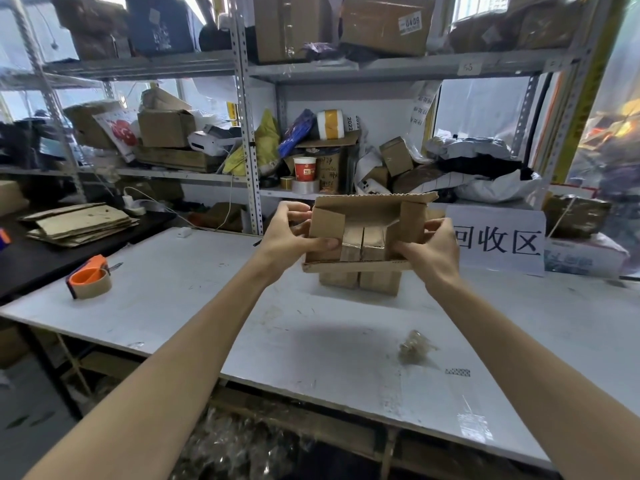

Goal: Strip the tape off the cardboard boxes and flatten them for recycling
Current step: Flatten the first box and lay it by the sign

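An open brown cardboard box (363, 216) is held up above the white table (207, 306), its top flaps spread and its taped bottom seam showing inside. My left hand (294, 233) grips the box's left side, thumb on the left flap and fingers behind it. My right hand (429, 247) grips the right side, thumb inside the wall. Below the held box, a second small brown box (360, 282) stands on the table. A crumpled wad of clear tape (415, 348) lies on the table at the front right.
A tape dispenser with an orange core (90, 278) sits at the table's left. Flattened cardboard (79, 223) is stacked on a black surface at far left. A white sign (498, 240) stands behind the box. Cluttered metal shelves (249, 140) fill the back.
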A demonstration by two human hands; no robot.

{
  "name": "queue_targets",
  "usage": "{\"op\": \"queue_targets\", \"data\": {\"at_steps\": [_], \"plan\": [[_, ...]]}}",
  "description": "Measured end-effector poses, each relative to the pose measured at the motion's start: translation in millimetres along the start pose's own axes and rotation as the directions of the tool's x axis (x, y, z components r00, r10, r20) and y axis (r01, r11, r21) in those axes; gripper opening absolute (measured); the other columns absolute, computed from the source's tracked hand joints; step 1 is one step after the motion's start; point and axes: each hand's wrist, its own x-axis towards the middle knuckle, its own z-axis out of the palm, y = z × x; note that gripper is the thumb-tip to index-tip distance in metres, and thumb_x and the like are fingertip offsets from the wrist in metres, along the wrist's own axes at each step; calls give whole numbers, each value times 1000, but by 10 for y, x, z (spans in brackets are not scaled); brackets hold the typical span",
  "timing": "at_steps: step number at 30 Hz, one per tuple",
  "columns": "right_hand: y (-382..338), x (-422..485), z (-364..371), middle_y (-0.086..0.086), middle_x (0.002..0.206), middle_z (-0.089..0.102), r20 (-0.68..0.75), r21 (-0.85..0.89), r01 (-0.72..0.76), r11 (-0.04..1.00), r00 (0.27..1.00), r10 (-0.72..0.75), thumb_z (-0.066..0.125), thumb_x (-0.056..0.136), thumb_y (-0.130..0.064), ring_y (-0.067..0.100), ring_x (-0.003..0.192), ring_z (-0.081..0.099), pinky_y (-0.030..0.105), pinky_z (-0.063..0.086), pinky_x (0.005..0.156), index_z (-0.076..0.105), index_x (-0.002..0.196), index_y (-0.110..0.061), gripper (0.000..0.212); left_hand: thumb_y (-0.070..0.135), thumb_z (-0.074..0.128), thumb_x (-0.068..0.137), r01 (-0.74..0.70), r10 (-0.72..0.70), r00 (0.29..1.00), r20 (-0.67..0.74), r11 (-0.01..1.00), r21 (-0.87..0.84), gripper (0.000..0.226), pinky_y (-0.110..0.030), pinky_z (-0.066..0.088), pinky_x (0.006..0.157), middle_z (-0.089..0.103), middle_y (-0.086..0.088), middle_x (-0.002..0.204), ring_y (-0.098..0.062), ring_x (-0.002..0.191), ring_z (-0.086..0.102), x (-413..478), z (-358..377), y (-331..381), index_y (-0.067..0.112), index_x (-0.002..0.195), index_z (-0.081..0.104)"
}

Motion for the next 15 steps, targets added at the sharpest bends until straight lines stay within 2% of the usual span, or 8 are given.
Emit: {"op": "queue_targets", "data": {"at_steps": [2, 5, 6, 8, 11, 13, 15], "plan": [[-12, -20, 14, 14, 112, 57, -18, 20, 23, 1000, 1000, -23, 87, 59, -14, 22, 93, 60, 19, 47, 63, 45, 107, -11, 64, 21, 93, 59, 33, -31, 999, -39, 997, 65, 75, -14, 53, 68, 61, 7, 113, -13, 110, 60, 14, 54, -17, 22, 117, 47], [-23, -54, 36, 14, 113, 56, 0, -7, 57, 998, 998, -57, 84, 61, -16, 23, 97, 59, 33, 55, 78, 47, 106, -14, 58, 20, 95, 58, 27, 1, 985, -170, 986, 166, 78, -12, 53, 60, 58, 6, 110, -10, 98, 59, 25, 164, -30, 22, 116, 44], [-27, -61, 35, 14, 113, 56, 16, -1, 67, 998, 998, -67, 82, 63, -17, 23, 97, 59, 34, 55, 79, 48, 106, -14, 55, 15, 94, 60, 34, 9, 978, -207, 978, 204, 77, -17, 57, 64, 58, 0, 114, -14, 100, 60, 33, 188, -38, 20, 117, 43], [-39, -71, 13, 14, 111, 57, 57, 67, 71, 995, 996, -75, 73, 67, -21, 20, 91, 60, 31, 54, 71, 52, 106, -14, 45, 7, 90, 65, 59, 7, 971, -241, 962, 265, 73, -29, 60, 75, 55, -8, 120, -22, 107, 58, 41, 199, -43, 18, 119, 42], [-24, -51, -30, 13, 102, 60, 110, 154, 30, 988, 993, -47, 53, 71, -25, 24, 86, 60, 35, 51, 67, 57, 97, -16, 27, 17, 77, 73, 71, -28, 979, -203, 976, 205, 66, -36, 56, 86, 55, -6, 119, -23, 109, 55, -3, 175, -15, 16, 130, 43], [-13, -31, -52, 8, 90, 62, 83, 161, 11, 987, 996, -25, 43, 85, -18, 24, 84, 59, 44, 54, 76, 58, 96, -17, 19, 21, 62, 74, 58, -35, 986, -160, 988, 142, 62, -40, 55, 89, 58, -6, 116, -24, 108, 56, -54, 172, 13, 18, 134, 47], [-2, -3, -61, 7, 92, 63, 27, 232, -47, 972, 999, 42, 34, 95, -11, 29, 94, 61, 52, 53, 86, 58, 102, -19, 26, 14, 53, 82, 16, 5, 991, -132, 988, 157, 49, -43, 54, 86, 62, -5, 109, -25, 104, 59, -85, 196, 40, 20, 131, 53]]}}
